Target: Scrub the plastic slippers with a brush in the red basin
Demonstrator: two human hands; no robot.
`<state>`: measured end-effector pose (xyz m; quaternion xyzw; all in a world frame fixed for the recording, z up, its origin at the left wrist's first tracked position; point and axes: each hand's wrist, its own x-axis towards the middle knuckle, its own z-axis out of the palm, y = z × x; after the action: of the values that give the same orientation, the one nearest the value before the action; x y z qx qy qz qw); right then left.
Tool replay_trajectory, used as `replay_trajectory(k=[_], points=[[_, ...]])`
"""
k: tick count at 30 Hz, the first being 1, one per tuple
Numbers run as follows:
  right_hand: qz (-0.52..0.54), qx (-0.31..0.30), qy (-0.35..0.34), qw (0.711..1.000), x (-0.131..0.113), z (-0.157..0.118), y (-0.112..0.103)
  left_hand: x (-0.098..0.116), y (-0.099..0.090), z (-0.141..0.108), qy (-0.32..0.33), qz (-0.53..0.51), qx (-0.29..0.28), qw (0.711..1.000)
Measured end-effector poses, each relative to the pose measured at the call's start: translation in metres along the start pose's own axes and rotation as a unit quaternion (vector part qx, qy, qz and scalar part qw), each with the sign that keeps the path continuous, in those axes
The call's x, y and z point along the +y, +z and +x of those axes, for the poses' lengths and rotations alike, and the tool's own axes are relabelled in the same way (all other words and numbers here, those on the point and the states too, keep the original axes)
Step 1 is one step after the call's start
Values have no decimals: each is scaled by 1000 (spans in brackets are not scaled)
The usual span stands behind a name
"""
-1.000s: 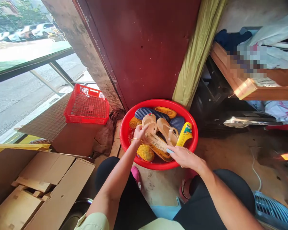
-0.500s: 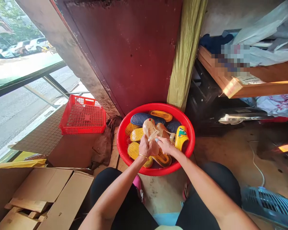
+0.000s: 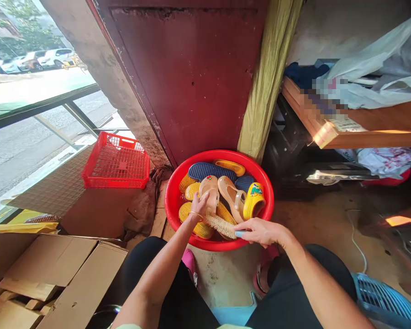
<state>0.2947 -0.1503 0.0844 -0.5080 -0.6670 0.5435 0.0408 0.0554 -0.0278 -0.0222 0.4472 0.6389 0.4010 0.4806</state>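
Note:
A beige clog (image 3: 209,188) with a small red ornament on its toe is in my left hand (image 3: 200,205), which is closed around its left side above the tub. My right hand (image 3: 258,231) is wrapped around the blue end of a scrub brush (image 3: 222,225), near the tub's front rim. The brush's pale bristles extend left to the clog's heel end; whether they touch it I cannot tell. A second beige clog (image 3: 232,194) lies to the right, beside a yellow clog (image 3: 254,201) with a green figure. Yellow and navy soles show around them.
The red tub (image 3: 168,201) stands on the floor before a dark red door (image 3: 188,82). To the left are a red crate (image 3: 119,167) and a cardboard box (image 3: 75,278). A blue fan (image 3: 385,294) is at lower right, below a wooden tabletop (image 3: 373,137).
My right hand has moved right and closer to my body, away from the clog's middle, and the brush now shows at full length. My left hand still holds the clog, slightly farther left.

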Motion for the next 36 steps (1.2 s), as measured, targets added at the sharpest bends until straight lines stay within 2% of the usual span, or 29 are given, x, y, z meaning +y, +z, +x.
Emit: replay_trajectory(k=[3,7,9,13,15,18,20,21,23,25,27,29,32,36], points=[[-45,91,-24,995,1,-6,-12,16,-5,1,-20,-22,13,999],[20,153,-9,988,7,-22,-39,42,-14,9,47,-57,64,995],[58,216,-20,974,14,-29,-50,52,-12,12,73,-99,73,990],[99,378,-20,920,31,-27,-60,57,20,6,50,-158,-20,986],[111,417,-21,902,37,-20,-59,53,42,-3,36,-162,-75,983],[85,420,-30,903,39,-11,-53,47,63,-16,51,-158,-200,966],[39,414,-25,909,34,-7,-48,45,67,-20,82,-109,-298,945],[11,410,-20,912,31,-5,-45,45,65,-20,105,-71,-321,939],[-50,390,-5,919,25,-3,-40,44,57,-17,158,28,-306,939],[-120,357,20,926,19,2,-36,40,43,-10,193,163,-236,938],[-182,325,54,927,16,8,-32,32,26,-4,184,322,-179,911],[-218,301,83,925,13,17,-29,22,11,-1,148,435,-161,873],[-244,279,103,923,10,32,-23,5,-1,-7,93,486,-171,852],[-291,260,104,915,5,46,-12,-7,7,-20,66,479,-169,859]])
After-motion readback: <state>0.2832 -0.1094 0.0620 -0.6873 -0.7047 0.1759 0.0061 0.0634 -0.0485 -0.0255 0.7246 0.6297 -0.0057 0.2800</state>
